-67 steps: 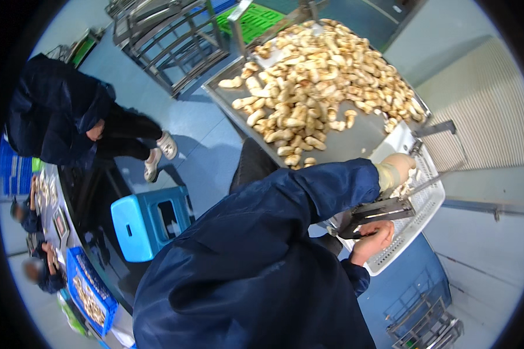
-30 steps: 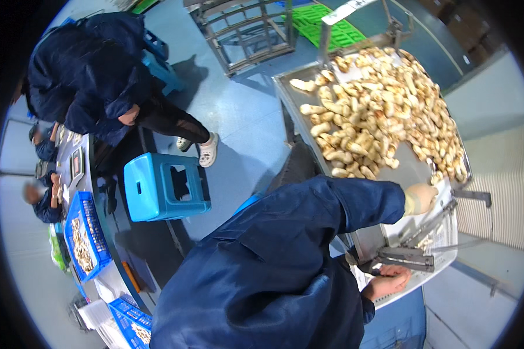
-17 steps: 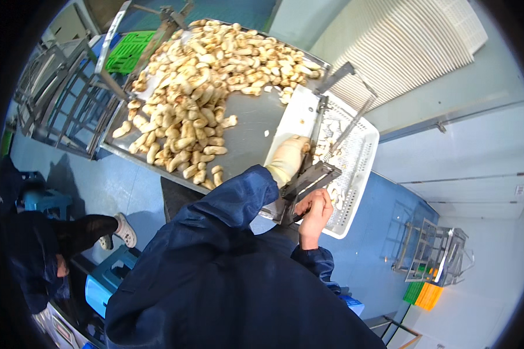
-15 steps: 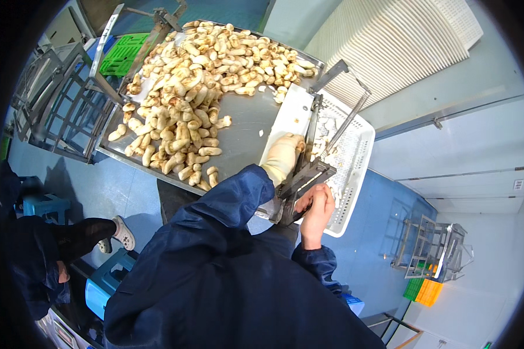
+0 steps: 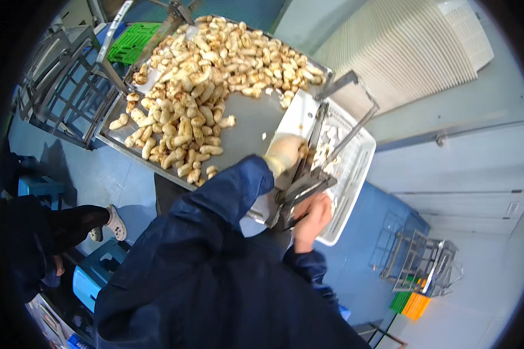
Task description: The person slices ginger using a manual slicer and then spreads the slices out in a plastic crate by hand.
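My left hand (image 5: 284,153), in a pale glove, lies on the white board (image 5: 297,116) of a metal slicer (image 5: 310,185). Its fingers curl around what looks like a brown-tipped mushroom, mostly hidden by the hand. At the slicer's near end, my bare right hand (image 5: 312,220) is closed around what appears to be its handle; the grip itself is hidden. Left of the board, a big heap of thick pale mushrooms (image 5: 183,110) with brown patches covers much of the steel table (image 5: 247,125). White pieces (image 5: 327,139) lie in the perforated white tray (image 5: 362,160) right of the slicer.
Ribbed cream panels (image 5: 399,49) lean along the wall beyond the tray. To the left are a green crate (image 5: 133,42), metal racks (image 5: 67,87) and a blue stool (image 5: 93,279) beside another seated person (image 5: 32,244). A wire rack (image 5: 425,262) stands at lower right.
The view has tilted slightly, shifting the slicer and tray a little right and down. Relative to the slicer, my left hand sits slightly farther back; my right hand stays at the near end.
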